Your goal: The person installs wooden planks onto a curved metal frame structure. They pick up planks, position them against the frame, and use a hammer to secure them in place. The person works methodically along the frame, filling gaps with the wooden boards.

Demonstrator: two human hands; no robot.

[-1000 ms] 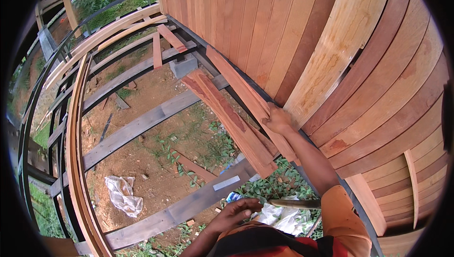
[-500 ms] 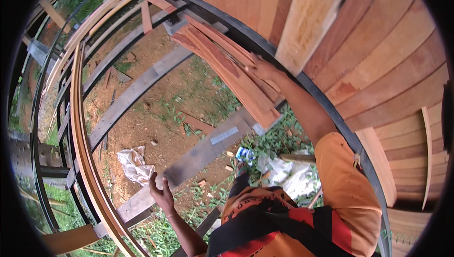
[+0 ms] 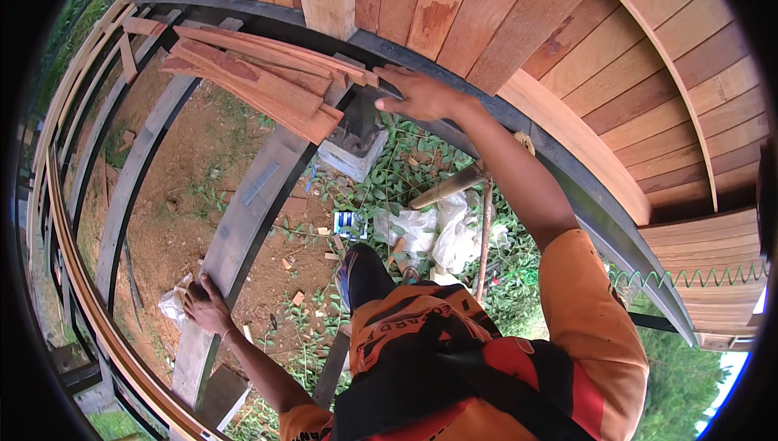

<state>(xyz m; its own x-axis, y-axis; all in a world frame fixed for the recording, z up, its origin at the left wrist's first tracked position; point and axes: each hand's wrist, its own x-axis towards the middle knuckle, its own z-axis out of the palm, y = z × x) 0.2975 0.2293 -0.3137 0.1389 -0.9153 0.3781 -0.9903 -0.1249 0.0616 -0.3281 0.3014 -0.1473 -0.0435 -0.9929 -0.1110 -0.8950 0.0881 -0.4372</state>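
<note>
My right hand (image 3: 413, 96) is open, fingers spread at the ends of a loose pile of reddish planks (image 3: 251, 76), beside the dark metal edge (image 3: 559, 157) under the wooden wall. The planks lie slanting across the grey beams. My left hand (image 3: 204, 305) rests open on a wide grey beam (image 3: 251, 198) at the lower left, fingers apart, with a crumpled white plastic piece (image 3: 172, 303) just beyond it.
Curved timber rails (image 3: 89, 287) and more beams (image 3: 142, 149) span open ground at left. Below me are my legs, weeds, white plastic sheeting (image 3: 454, 230), a blue-white packet (image 3: 348, 224), a thick pole (image 3: 446, 186) and a concrete block (image 3: 355, 153). A green coiled hose (image 3: 689, 277) runs at right.
My right hand has left the long plank it held, which now lies with the pile, and has opened. My left hand has moved down onto the grey beam. My view has swung round.
</note>
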